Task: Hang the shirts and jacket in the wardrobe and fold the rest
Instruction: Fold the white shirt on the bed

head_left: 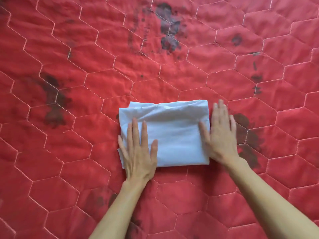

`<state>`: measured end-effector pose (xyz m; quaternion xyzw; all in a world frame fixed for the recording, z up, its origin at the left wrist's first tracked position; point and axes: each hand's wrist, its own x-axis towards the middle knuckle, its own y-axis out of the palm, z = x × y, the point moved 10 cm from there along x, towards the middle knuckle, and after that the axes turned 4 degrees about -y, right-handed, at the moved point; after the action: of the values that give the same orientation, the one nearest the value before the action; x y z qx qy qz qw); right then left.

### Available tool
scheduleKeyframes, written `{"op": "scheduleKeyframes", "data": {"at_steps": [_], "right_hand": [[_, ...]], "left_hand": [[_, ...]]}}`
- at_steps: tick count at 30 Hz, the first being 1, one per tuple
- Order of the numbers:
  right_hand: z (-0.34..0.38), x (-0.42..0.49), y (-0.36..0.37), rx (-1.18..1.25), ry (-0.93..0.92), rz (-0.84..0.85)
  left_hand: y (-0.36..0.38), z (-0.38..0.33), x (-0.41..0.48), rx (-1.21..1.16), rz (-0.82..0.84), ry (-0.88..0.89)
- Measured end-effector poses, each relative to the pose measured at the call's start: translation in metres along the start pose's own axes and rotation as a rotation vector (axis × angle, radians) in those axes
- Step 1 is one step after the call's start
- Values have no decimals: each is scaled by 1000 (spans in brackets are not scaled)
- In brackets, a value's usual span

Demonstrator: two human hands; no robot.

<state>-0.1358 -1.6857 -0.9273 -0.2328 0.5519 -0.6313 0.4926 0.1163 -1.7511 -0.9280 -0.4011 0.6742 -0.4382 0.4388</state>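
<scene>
A pale blue-white garment (172,135) lies folded into a small rectangle on the red quilted bedspread (86,66), slightly below the middle of the head view. My left hand (138,152) rests flat on its left part, fingers straight and pointing away from me. My right hand (222,135) lies flat at the garment's right edge, thumb on the cloth and fingers stretched over the quilt beside it. Neither hand grips anything.
The red quilt with white hexagon stitching fills the whole view. Dark blotches mark it at the top centre (169,26), at the left (53,104) and just right of the garment (248,138). No other clothes or furniture are in view.
</scene>
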Motion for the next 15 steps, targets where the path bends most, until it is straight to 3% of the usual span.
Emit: {"op": "scheduleKeyframes", "data": {"at_steps": [3, 5, 7, 11, 15], "right_hand": [[-16, -13, -13, 107, 124, -33], [-7, -26, -25, 226, 125, -69], [-3, -44, -22, 419, 260, -22], [0, -82, 18, 726, 615, 264], [29, -98, 9, 979, 612, 378]], "left_hand": [[-15, 25, -4, -149, -82, -159], [-32, 53, -13, -334, -160, -338], [-41, 75, -26, -543, -155, -543], [-14, 101, -49, -733, 121, -816], [-20, 86, -55, -958, 308, -796]]}}
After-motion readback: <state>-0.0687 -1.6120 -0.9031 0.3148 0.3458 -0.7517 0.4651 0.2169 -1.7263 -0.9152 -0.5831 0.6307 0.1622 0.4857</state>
